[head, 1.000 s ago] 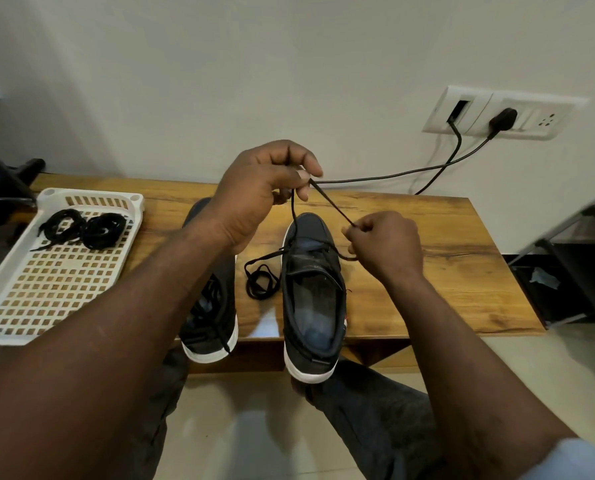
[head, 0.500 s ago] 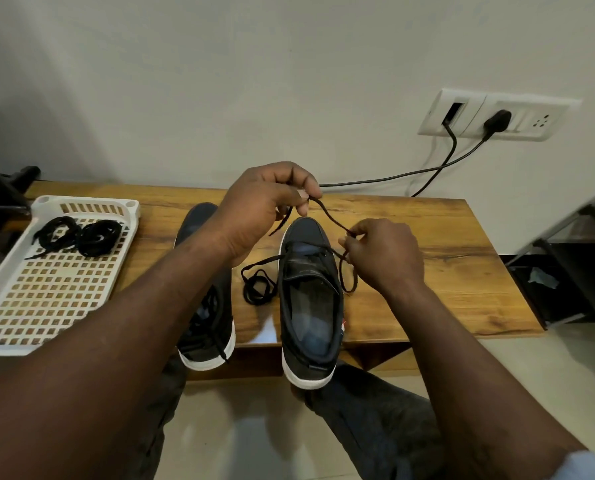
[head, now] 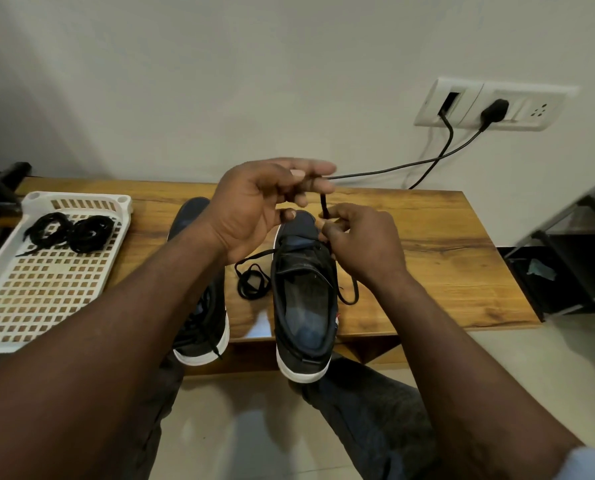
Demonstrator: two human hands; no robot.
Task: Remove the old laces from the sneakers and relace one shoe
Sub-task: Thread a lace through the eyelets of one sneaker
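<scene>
Right sneaker [head: 304,306] is set lengthwise on a wooden bench [head: 427,265], its heel over the near edge. The left sneaker [head: 202,327] is placed beside it, partly hidden under a forearm. A black lace [head: 323,206] is pinched by the thumb and fingertips of the right hand [head: 365,244] just above the far eyelets. The left hand [head: 254,209] is held above the toe with fingers loosely spread. The lace end reaches those fingers, but whether it is gripped cannot be told. Slack lace is coiled between the shoes. Two bundled laces [head: 71,230] are laid in a white tray [head: 78,197] at the far left.
</scene>
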